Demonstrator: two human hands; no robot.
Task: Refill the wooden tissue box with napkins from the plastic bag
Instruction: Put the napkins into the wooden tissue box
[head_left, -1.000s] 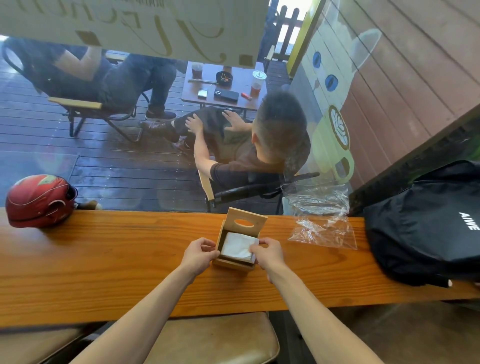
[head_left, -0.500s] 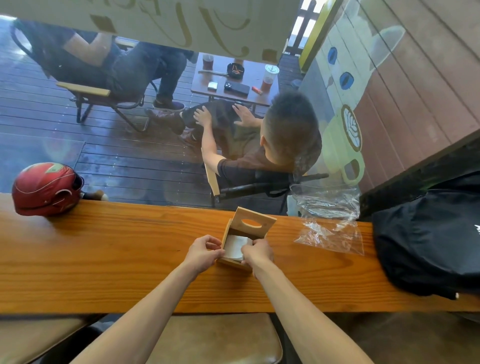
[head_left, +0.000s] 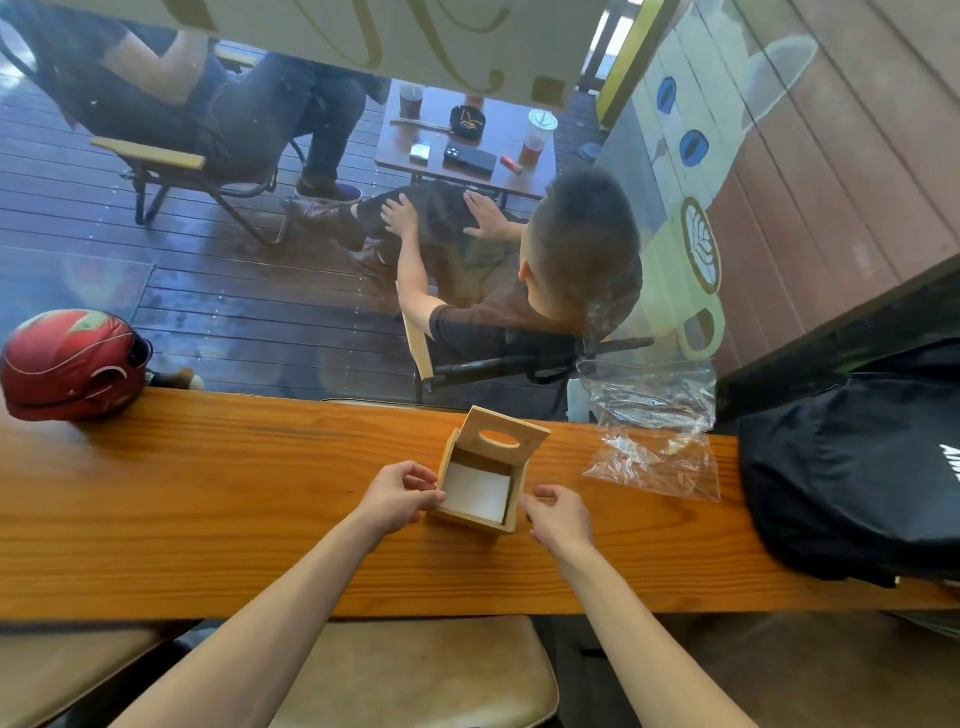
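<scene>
The wooden tissue box (head_left: 470, 519) stands on the wooden counter (head_left: 208, 499), its lid (head_left: 501, 441) with an oval slot tipped up at the back. White napkins (head_left: 478, 491) lie flat inside it. My left hand (head_left: 400, 496) touches the box's left wall with curled fingers. To the box's right, my right hand (head_left: 558, 519) hovers just off the wall, fingers apart and holding nothing. The clear plastic bag (head_left: 657, 452) lies crumpled and flat on the counter to the right, looking empty.
A red helmet (head_left: 70, 364) sits at the counter's far left. A black backpack (head_left: 857, 467) fills the right end. A glass pane runs along the counter's far edge; people sit outside. A padded stool (head_left: 415, 670) is below me.
My right hand has lifted out of the box and drawn back to its right side; the napkins now lie flat inside. My left hand stays at the left wall.
</scene>
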